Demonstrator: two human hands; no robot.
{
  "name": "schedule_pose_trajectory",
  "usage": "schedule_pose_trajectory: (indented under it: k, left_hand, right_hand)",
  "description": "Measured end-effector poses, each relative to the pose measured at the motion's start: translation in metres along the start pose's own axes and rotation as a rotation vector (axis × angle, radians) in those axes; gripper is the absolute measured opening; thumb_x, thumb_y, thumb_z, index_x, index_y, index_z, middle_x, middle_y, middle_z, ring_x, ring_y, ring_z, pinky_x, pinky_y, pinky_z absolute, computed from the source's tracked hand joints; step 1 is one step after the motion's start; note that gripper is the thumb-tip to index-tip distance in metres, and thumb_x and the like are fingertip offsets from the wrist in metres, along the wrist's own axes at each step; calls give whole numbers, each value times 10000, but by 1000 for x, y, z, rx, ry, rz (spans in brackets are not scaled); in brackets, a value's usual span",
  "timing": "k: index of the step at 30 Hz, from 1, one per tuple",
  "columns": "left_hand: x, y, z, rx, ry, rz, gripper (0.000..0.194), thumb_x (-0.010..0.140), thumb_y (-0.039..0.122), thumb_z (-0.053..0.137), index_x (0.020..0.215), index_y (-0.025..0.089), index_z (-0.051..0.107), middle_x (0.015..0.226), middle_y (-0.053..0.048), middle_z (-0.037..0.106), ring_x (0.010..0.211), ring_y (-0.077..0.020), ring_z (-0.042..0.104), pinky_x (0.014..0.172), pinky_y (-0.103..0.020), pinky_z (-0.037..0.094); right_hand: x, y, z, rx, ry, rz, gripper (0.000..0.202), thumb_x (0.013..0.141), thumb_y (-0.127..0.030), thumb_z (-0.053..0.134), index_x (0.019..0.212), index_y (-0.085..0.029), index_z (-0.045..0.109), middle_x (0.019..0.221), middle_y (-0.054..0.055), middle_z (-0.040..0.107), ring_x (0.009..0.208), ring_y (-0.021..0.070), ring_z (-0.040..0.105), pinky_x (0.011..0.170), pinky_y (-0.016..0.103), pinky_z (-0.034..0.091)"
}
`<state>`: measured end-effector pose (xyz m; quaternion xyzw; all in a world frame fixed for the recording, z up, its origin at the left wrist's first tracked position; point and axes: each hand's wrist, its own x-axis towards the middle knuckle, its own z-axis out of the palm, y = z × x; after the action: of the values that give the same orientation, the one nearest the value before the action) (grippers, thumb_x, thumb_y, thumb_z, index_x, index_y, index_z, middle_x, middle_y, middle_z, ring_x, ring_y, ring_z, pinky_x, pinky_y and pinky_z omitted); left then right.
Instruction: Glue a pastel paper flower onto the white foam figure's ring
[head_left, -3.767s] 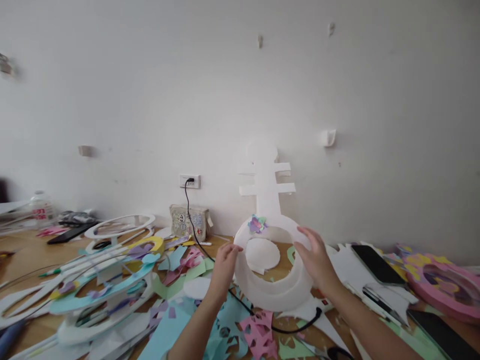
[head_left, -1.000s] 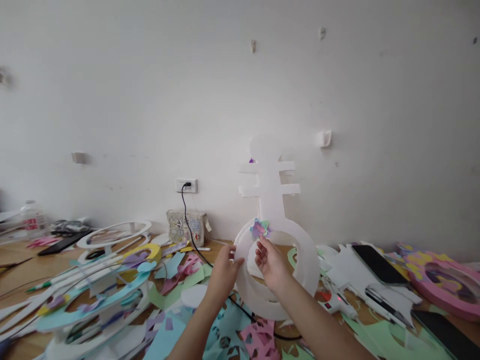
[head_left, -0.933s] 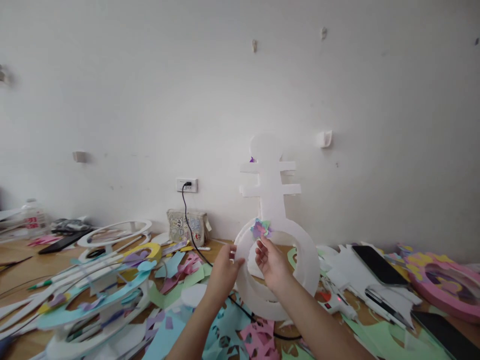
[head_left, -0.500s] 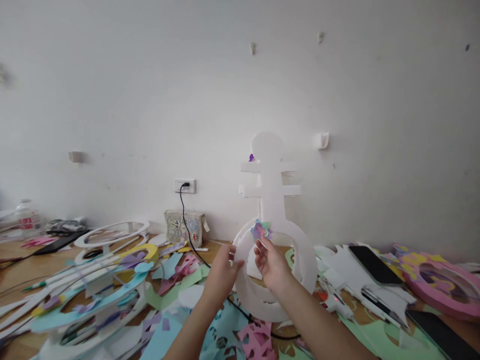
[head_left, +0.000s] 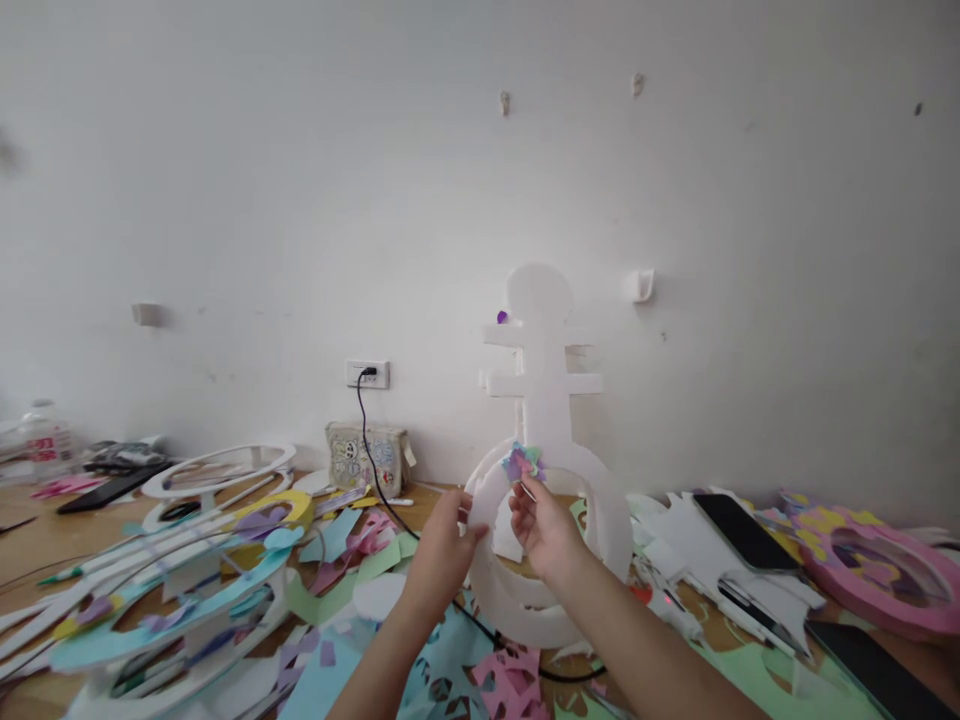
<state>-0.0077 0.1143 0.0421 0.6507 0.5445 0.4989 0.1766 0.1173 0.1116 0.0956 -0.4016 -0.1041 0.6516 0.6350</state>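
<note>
A white cut-out structure [head_left: 546, 400] stands upright before me, with a round top, two crossbars and a large double ring at its base. My left hand [head_left: 448, 530] grips the left side of the white ring [head_left: 611, 520], thumb in front. My right hand [head_left: 546, 525] has its fingertips on a small cluster of purple, teal and pink paper flowers [head_left: 519, 461] at the ring's upper left; its other fingers are curled. Whether the cluster is fixed to the ring I cannot tell. A tiny purple piece [head_left: 502, 317] sits on the upper left crossbar.
Paper scraps [head_left: 442, 640] litter the table. Left are a blue and white ring frame [head_left: 82, 650], a pouch [head_left: 360, 460] and a black cord [head_left: 375, 455] from the wall socket. Right lie a glue gun [head_left: 675, 610], two phones [head_left: 742, 530], a pen [head_left: 757, 610] and a pink ring [head_left: 892, 600].
The view has shifted slightly, and the white structure's top leans a little to the right. Both hands keep nearly the same place on the ring and the paper flowers.
</note>
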Motion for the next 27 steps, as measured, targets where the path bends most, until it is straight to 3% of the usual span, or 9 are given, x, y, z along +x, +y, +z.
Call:
schedule_pose_trajectory:
  k: [27]
  left_hand:
    - [-3,4,0,43,8,61,213,671,57,593,746,226,487,813,-2,576,819,-209,596,805,-326,469]
  right_hand:
    - [4,-6,-4,-40,-27,28,264,927,-160,563,663,-158,548,528,-45,560,366,34,514,327,104,358]
